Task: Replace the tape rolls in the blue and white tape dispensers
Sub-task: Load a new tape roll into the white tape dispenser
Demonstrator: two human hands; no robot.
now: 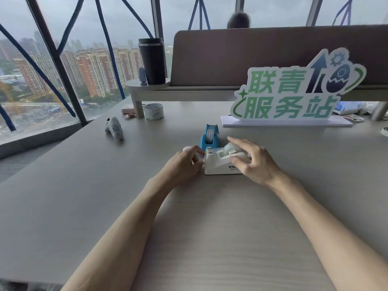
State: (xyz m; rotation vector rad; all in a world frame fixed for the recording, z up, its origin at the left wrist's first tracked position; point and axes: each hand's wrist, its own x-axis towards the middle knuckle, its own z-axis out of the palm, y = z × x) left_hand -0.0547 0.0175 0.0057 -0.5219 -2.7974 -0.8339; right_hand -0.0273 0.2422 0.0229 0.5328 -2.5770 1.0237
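Observation:
A white tape dispenser [218, 163] sits on the table in front of me, cutter end to the left. A clear tape roll [231, 148] rests in its cradle. My right hand [254, 162] lies over the dispenser's right end, fingers spread around the roll. My left hand [184, 164] is curled at the cutter end, fingertips touching the dispenser's left edge. Just behind stands a blue tape dispenser [209, 136] with a roll of tape in it. A pale round object [187, 148], partly hidden, lies behind my left hand.
A large white tape roll [154, 111] stands at the back by a shelf leg. A grey gadget [114, 128] lies to the left. A green-lettered sign [294, 95] stands at the right. A black tumbler [152, 60] sits on the raised shelf. A person sits behind the divider.

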